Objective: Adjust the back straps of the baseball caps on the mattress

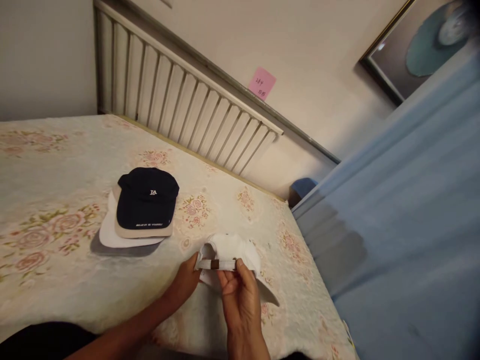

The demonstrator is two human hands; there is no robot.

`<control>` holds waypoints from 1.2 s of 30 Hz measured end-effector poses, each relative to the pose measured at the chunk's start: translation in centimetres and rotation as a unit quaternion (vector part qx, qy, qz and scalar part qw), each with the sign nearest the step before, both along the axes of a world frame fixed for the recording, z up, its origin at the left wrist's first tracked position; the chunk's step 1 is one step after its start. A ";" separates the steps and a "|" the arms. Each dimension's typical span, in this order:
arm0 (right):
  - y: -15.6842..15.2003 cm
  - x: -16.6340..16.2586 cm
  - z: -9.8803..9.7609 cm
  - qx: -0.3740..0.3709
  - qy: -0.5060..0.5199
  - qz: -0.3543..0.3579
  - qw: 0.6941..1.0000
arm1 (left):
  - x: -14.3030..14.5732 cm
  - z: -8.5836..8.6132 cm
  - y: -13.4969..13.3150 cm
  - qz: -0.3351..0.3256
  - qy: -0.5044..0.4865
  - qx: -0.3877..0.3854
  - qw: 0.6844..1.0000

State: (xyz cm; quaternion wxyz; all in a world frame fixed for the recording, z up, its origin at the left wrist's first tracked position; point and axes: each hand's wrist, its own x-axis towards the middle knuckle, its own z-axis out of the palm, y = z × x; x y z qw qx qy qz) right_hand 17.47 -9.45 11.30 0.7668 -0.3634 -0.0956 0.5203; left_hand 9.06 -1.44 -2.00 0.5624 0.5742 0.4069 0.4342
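Note:
A white baseball cap (238,250) is held between my two hands just over the bed, its back strap facing me and its brim pointing down to the right. My left hand (189,277) grips the cap's left edge, its fingers partly hidden behind it. With thumb and fingers, my right hand (240,290) pinches the strap near its right end. A brown buckle shows at the middle of the strap. To the left lies a stack of caps: a dark navy cap (148,200) with white lettering on top, a beige brim and a white brim (125,237) beneath it.
The floral bedspread (210,187) spreads under everything. A white radiator (180,95) runs along the wall behind the bed, with a pink note (262,83) above it. A blue curtain (393,200) hangs at the right, near a framed picture (399,50).

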 end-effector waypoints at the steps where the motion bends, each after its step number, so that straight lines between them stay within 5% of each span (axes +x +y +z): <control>1: 0.2 -0.2 0.1 -0.002 0.005 -0.001 1.000 | 0.0 -0.2 0.2 0.003 -0.002 -0.013 1.000; 17: 0.2 -0.5 0.1 -0.008 -0.005 -0.042 0.999 | -0.3 0.8 -1.1 -0.029 -0.112 -0.073 0.991; 36: 0.3 -1.6 -1.3 0.004 -0.077 0.020 0.997 | -0.9 0.8 -0.5 -0.005 -0.139 -0.146 0.980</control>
